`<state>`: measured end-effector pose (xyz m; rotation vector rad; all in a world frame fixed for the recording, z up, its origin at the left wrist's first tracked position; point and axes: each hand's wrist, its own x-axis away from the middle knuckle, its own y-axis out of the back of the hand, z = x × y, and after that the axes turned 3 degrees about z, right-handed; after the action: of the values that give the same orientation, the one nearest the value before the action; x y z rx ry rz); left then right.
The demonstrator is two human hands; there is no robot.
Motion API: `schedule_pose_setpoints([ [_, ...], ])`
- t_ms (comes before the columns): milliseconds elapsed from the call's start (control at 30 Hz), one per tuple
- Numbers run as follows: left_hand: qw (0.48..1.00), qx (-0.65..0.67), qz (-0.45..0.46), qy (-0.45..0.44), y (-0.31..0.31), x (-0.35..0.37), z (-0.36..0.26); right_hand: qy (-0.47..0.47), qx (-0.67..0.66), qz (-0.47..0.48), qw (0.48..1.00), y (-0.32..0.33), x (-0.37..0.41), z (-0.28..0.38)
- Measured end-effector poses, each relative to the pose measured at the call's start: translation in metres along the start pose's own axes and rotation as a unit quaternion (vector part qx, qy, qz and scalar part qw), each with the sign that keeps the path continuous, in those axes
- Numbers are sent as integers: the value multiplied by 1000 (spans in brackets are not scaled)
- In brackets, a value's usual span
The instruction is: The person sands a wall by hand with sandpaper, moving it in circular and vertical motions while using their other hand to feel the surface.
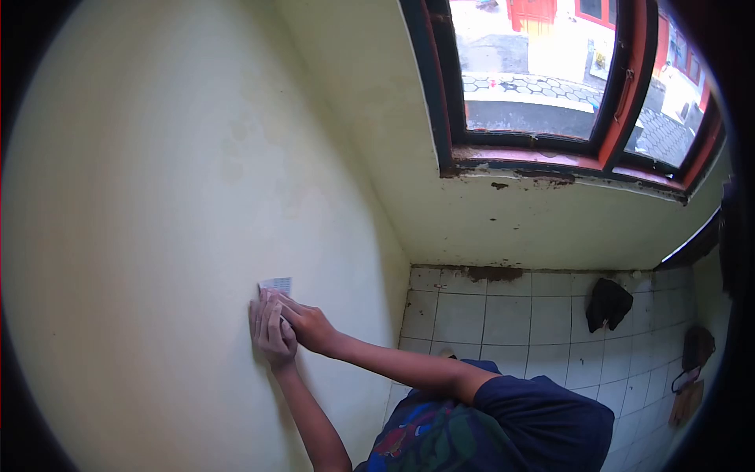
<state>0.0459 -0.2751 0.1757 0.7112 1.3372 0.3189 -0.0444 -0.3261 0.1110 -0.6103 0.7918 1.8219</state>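
Note:
A small piece of sandpaper lies against the pale wall, with its printed back showing above my fingertips. My left hand, dusty and greyish, presses at the wall with its fingers pointing up towards the sheet. From the right, my right hand reaches across and overlaps it, its fingers on the lower part of the sandpaper. Both hands hold the sheet close to the wall, and its lower part is hidden beneath them. Faint blotches mark the wall above.
A corner joins this wall to one with a red and dark window frame. Paint is chipped under the sill. White tiles cover the floor, where a black bag-like item lies. Darker objects sit at the far right.

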Motion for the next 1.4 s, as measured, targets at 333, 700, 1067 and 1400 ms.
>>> schedule_pose_setpoints([
  [333, 1000, -16, 10, -12, -1, -4, -4, -146, -41, 33, 988, 2, 14, -2],
  [700, 999, -11, 30, -16, 2, -3, -2, -175, -11, 117, 978, 2, 45, -30],
  [1067, 1000, -7, 28, -4, 7, 0, -5, -241, -39, 103, 964, -4, 81, -73],
  [1400, 990, 15, -138, -16, -7, 18, 5, 121, -38, -15, 992, -5, -26, -3],
])
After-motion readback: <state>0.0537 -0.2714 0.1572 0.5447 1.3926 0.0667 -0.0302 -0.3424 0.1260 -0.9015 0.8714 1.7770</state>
